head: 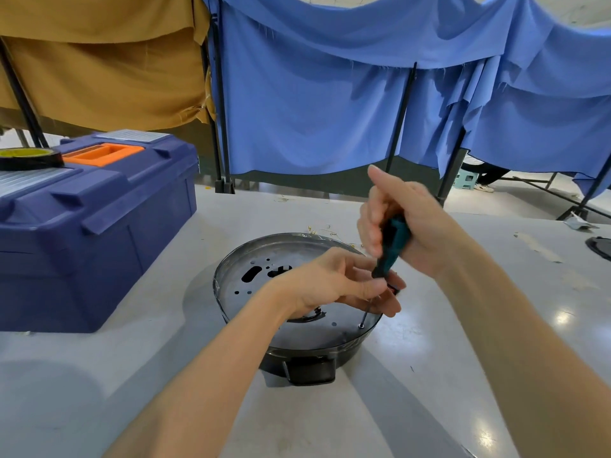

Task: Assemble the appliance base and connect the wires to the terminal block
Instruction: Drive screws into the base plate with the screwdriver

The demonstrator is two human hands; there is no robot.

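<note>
base point(307, 355) mid-surface point(429, 375) | right hand point(396, 223) clamped on screwdriver point(391, 247), tip on screw point(362, 325) at plate's 5 o'clock | left hand point(340, 282) pinches shaft | progress: likely screwing the base; wiring still left

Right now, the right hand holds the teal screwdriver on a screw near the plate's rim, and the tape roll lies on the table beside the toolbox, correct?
No: in the head view the tape roll lies on top of the toolbox, not on the table. The right hand holds the teal screwdriver on a screw near the plate's rim.
</note>
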